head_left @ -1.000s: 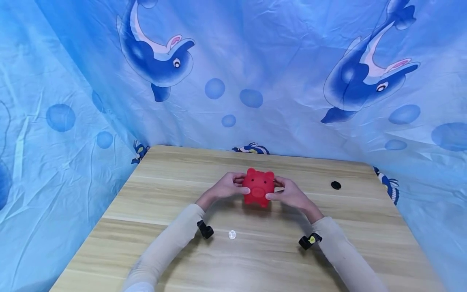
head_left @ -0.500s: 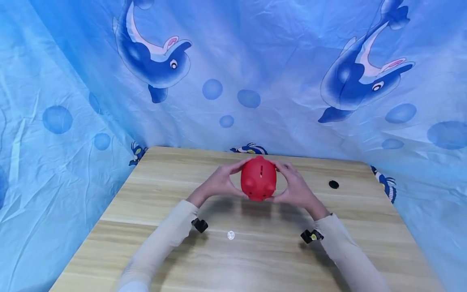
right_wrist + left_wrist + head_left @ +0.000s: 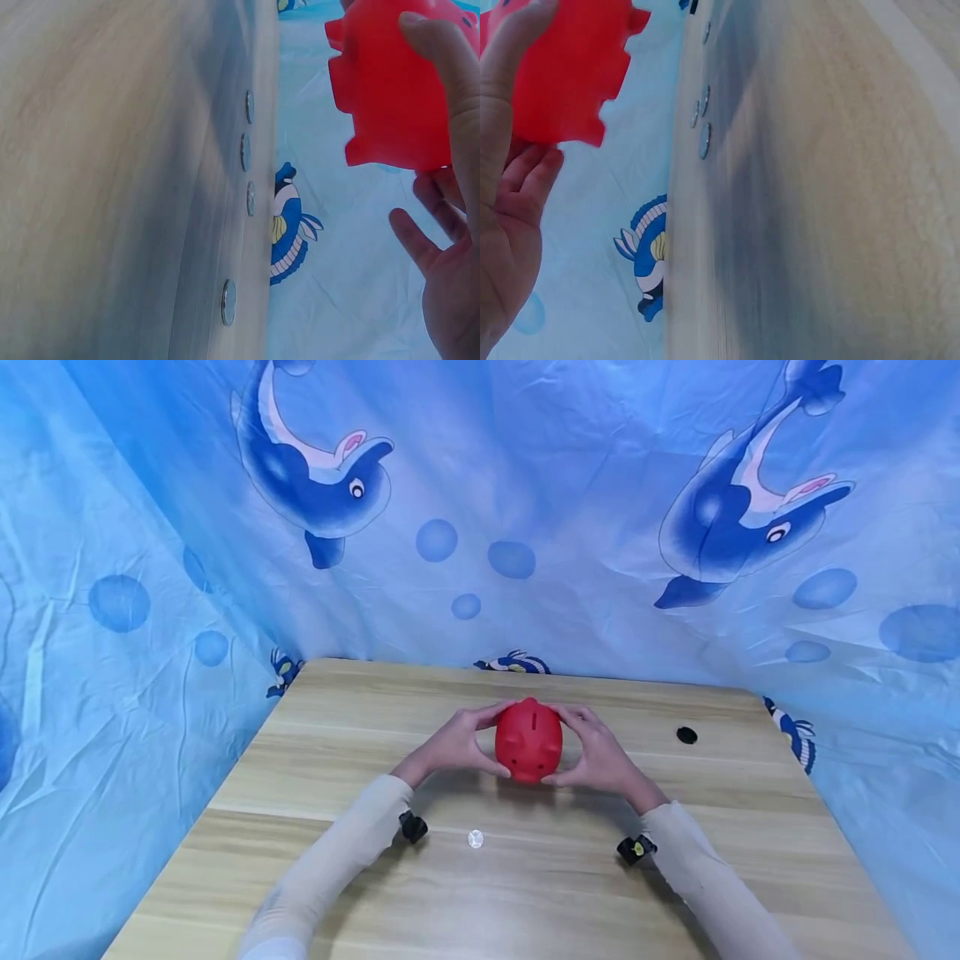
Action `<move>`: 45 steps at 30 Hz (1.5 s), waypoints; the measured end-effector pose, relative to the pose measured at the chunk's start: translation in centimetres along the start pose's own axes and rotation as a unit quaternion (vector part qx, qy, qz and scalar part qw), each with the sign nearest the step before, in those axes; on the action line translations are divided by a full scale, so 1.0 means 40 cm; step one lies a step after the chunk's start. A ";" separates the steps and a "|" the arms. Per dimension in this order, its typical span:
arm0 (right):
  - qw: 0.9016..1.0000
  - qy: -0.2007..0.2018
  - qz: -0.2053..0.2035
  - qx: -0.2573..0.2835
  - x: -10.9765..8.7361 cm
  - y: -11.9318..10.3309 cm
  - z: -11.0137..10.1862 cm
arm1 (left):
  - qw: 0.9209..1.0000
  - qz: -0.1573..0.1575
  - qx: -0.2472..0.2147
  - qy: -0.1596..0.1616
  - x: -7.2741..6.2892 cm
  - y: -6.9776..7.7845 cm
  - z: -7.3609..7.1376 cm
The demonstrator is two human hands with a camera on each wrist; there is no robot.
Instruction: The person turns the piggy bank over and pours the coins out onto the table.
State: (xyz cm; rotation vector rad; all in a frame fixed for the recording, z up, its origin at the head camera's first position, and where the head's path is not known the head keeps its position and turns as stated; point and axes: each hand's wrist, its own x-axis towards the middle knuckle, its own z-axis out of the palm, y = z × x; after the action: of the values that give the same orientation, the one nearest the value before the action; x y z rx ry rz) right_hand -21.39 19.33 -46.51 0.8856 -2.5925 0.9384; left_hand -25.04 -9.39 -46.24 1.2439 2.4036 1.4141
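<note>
A red piggy bank (image 3: 528,743) is held off the wooden table between both hands, its snout toward me and the coin slot in its top showing. My left hand (image 3: 456,745) grips one side, thumb near the front and fingers behind. On the other side my right hand (image 3: 606,758) grips it the same way. Both wrist views show the bank's feet apart from the tabletop. Several coins lie on the table beneath, such as one coin (image 3: 705,141) in the left wrist view and another coin (image 3: 229,303) in the right wrist view.
A single silver coin (image 3: 476,839) lies on the table (image 3: 525,902) nearer to me. At the right rests a round black disc (image 3: 686,735). A blue curtain (image 3: 585,610) with printed dolphins hangs behind the table and along its sides.
The piggy bank has tipped forward from facing me, bringing its slotted top into view. Over the last half second it has tilted back slightly and come a little lower. Both hands keep their hold.
</note>
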 end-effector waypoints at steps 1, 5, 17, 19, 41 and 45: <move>1.000 -0.005 0.005 0.005 -0.001 0.000 0.000 | 1.000 -0.007 -0.007 -0.002 -0.001 -0.002 0.000; 0.999 -0.019 0.025 0.021 -0.003 0.000 0.001 | 0.999 -0.026 -0.040 -0.004 -0.003 -0.013 0.007; 0.997 -0.007 0.037 0.073 0.021 -0.057 -0.059 | 0.995 -0.062 -0.076 0.032 0.007 0.064 -0.020; 0.996 0.029 0.010 0.083 0.032 -0.080 -0.089 | 0.996 -0.032 -0.071 0.052 0.015 0.104 -0.039; 0.995 -0.037 0.069 0.055 0.024 -0.027 -0.036 | 0.997 -0.063 -0.054 -0.009 0.024 0.046 -0.025; 0.993 -0.070 0.082 0.055 0.008 0.009 0.009 | 0.995 -0.072 -0.055 -0.032 0.012 -0.015 0.000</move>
State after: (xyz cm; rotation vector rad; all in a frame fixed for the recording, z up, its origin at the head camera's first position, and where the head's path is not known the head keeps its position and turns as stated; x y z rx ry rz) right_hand -21.87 19.16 -46.85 0.8000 -2.7914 1.1092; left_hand -25.70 -9.22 -46.54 1.0513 2.2888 1.4201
